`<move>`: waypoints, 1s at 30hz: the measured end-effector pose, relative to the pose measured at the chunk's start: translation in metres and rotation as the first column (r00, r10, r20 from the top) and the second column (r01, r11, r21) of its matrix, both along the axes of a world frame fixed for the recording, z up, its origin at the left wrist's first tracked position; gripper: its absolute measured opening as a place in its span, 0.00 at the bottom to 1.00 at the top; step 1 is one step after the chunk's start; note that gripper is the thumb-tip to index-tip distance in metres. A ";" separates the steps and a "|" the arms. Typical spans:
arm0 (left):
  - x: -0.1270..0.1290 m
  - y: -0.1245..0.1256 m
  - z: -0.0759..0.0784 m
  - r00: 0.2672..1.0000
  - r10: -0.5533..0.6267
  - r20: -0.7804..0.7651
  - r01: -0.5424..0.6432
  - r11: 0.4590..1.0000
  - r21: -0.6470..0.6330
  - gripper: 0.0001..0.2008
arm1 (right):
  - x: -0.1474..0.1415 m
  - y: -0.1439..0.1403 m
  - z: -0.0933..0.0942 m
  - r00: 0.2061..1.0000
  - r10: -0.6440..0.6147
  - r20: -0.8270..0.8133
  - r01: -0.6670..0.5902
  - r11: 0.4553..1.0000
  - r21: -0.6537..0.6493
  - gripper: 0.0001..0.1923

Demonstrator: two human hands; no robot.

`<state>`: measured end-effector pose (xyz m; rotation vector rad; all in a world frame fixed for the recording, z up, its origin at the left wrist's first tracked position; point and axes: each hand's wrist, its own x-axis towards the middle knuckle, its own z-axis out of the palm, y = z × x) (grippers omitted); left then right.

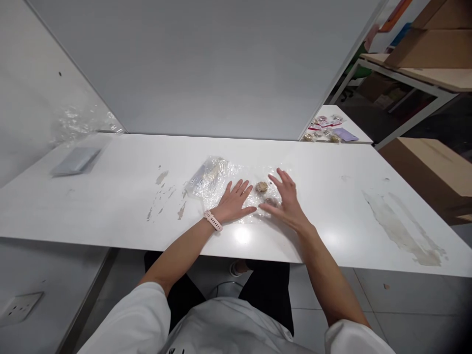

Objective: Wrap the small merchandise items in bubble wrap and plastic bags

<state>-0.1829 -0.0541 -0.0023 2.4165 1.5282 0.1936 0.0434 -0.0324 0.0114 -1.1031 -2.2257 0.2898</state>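
Pressing flat on the clear plastic sheet (224,189), your left hand (233,202) lies open, fingers spread, grasping nothing; a pale watch band (213,220) sits at its wrist. Your right hand (285,196), at 3 o'clock of the left, is likewise open, palm down, thumb touching the sheet's near edge. Between both hands: one brown lump (261,187) on the plastic; a second lump (272,201) lies under the right thumb and fingers. The sheet rests mid-surface (110,206), white and scuffed. At 10 o'clock, well apart: a grey flat packet (75,160). At 1 o'clock: small packets (328,129) on a neighbouring table.
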 end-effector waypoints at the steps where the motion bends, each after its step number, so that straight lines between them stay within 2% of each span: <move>1: 0.000 0.000 0.000 1.000 0.002 -0.001 -0.002 1.000 -0.001 0.41 | -0.003 -0.001 -0.002 0.997 0.053 0.054 -0.049 0.996 -0.074 0.44; 3: 0.000 0.000 0.001 1.000 0.004 0.009 -0.004 1.000 -0.011 0.42 | -0.005 -0.001 -0.007 0.987 0.095 0.129 -0.066 0.975 -0.212 0.50; 5: -0.001 0.000 0.002 0.999 0.006 0.037 -0.005 1.000 -0.021 0.44 | -0.001 0.000 -0.010 0.983 0.103 0.154 -0.050 0.947 -0.316 0.51; 8: -0.002 0.001 0.003 0.997 0.011 0.082 -0.009 0.999 -0.030 0.47 | 0.009 0.003 -0.009 0.989 0.078 0.127 -0.026 0.929 -0.370 0.49; 10: -0.002 0.001 0.003 0.996 0.012 0.093 -0.009 0.999 -0.037 0.48 | 0.016 0.003 -0.006 0.995 0.045 0.085 -0.009 0.924 -0.382 0.46; 15: -0.003 0.001 0.004 0.996 0.011 0.093 -0.006 0.999 -0.049 0.47 | 0.034 0.004 0.000 1.000 -0.019 0.011 0.021 0.888 -0.459 0.28; 18: -0.003 0.002 0.006 0.996 0.010 0.094 -0.004 0.998 -0.069 0.47 | 0.042 0.005 0.004 0.989 -0.047 -0.140 -0.031 0.863 -0.504 0.23; 22: -0.003 0.002 0.006 0.994 0.018 0.103 -0.010 0.997 -0.073 0.49 | 0.028 0.015 0.007 0.907 -0.142 -0.397 -0.037 0.911 -0.411 0.23; 24: -0.003 0.003 0.004 0.994 0.025 0.105 -0.017 0.997 -0.074 0.51 | 0.011 0.023 0.004 0.889 -0.111 -0.444 -0.050 0.941 -0.336 0.22; 26: -0.004 0.003 0.003 0.993 0.029 0.110 -0.022 0.997 -0.072 0.52 | -0.006 0.031 -0.002 0.922 -0.017 -0.388 -0.094 0.960 -0.265 0.20; 28: -0.004 0.004 0.002 0.992 0.034 0.124 -0.026 0.997 -0.070 0.53 | -0.017 0.038 -0.010 0.971 0.095 -0.221 -0.145 0.963 -0.226 0.22; 30: -0.005 0.003 0.002 0.989 0.043 0.143 -0.033 0.997 -0.071 0.55 | -0.023 0.042 -0.017 0.985 0.165 -0.042 -0.170 0.961 -0.217 0.27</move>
